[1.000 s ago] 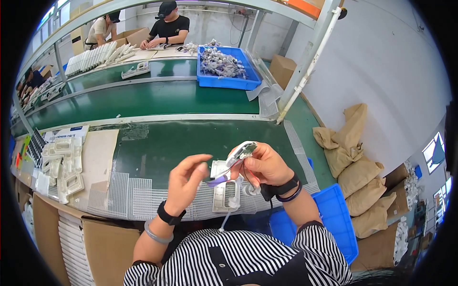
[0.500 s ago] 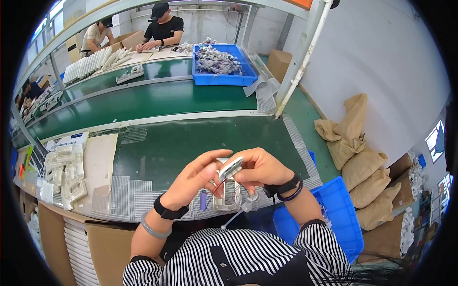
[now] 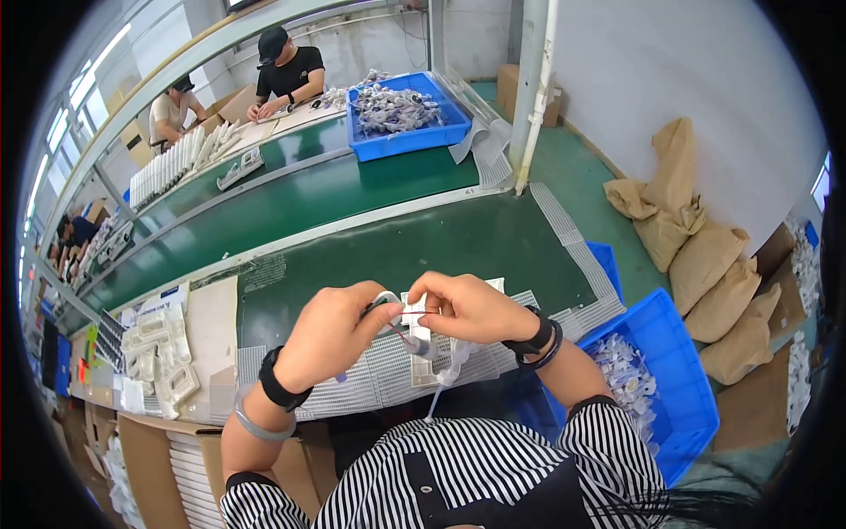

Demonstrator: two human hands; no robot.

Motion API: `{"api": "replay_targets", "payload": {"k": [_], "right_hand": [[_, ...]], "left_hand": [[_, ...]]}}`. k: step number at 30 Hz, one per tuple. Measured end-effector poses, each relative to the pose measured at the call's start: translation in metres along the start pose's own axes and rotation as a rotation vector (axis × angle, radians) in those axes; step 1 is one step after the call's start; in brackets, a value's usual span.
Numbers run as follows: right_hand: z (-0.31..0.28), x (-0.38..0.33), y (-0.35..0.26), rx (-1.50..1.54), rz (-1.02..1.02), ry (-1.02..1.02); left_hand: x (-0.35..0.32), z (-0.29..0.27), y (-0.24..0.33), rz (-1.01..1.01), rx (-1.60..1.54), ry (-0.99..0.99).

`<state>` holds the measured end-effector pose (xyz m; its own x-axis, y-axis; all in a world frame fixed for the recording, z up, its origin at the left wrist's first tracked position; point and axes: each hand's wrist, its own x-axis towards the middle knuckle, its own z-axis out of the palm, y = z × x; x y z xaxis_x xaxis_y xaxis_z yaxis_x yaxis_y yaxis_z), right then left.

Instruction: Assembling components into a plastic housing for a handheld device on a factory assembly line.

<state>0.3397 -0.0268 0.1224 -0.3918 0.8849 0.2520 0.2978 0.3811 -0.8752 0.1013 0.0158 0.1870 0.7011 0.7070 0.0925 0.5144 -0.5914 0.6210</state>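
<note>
My left hand [image 3: 330, 335] is closed in a pinch on a small round white part [image 3: 382, 301], whose rim shows past the fingers. Thin dark and red wires [image 3: 411, 313] run from it across to my right hand [image 3: 471, 309], which pinches them between thumb and fingertips. Just below the hands hangs a blurred, rounded whitish piece [image 3: 421, 345]. A white plastic housing [image 3: 423, 374] lies under the hands on the mesh-covered bench edge, partly hidden. Beside it is a translucent white piece [image 3: 455, 359] with a pale cord leading toward me.
Several white plastic frames [image 3: 159, 357] lie on the left of the green bench [image 3: 352, 251]. A blue bin [image 3: 679, 379] with white parts stands at my right, near brown sacks [image 3: 709, 256]. Across the belt are a full blue tray [image 3: 410, 141] and co-workers [image 3: 286, 75].
My hands have moved apart, and wires now stretch between them. The round part, earlier held up between both hands, is now in my left hand. The view has turned slightly.
</note>
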Motion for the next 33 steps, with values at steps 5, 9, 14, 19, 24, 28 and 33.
{"api": "replay_targets", "payload": {"k": [5,9,14,19,24,28,33], "right_hand": [[0.007,-0.013,0.048,-0.337,-0.153,0.146],[0.016,-0.027,0.063,0.004,-0.055,0.214],[0.042,-0.042,0.065,0.325,0.076,0.111],[0.064,-0.036,0.062,0.394,0.034,0.302],[0.065,-0.035,0.077,0.573,0.014,0.167],[0.018,-0.067,0.07,0.39,0.085,0.2],[-0.072,-0.109,0.031,-0.278,0.261,0.117]], "left_hand": [[0.003,-0.019,0.018,-0.07,-0.052,-0.03],[0.007,-0.016,0.018,-0.046,-0.148,-0.002],[0.016,-0.01,0.018,-0.164,-0.414,-0.073],[0.023,0.002,0.022,-0.189,-0.592,-0.097],[0.029,0.008,0.039,-0.152,-0.619,-0.098],[0.034,0.012,0.045,-0.088,-0.618,-0.039],[0.039,0.06,0.012,-0.217,-0.77,-0.196]]}}
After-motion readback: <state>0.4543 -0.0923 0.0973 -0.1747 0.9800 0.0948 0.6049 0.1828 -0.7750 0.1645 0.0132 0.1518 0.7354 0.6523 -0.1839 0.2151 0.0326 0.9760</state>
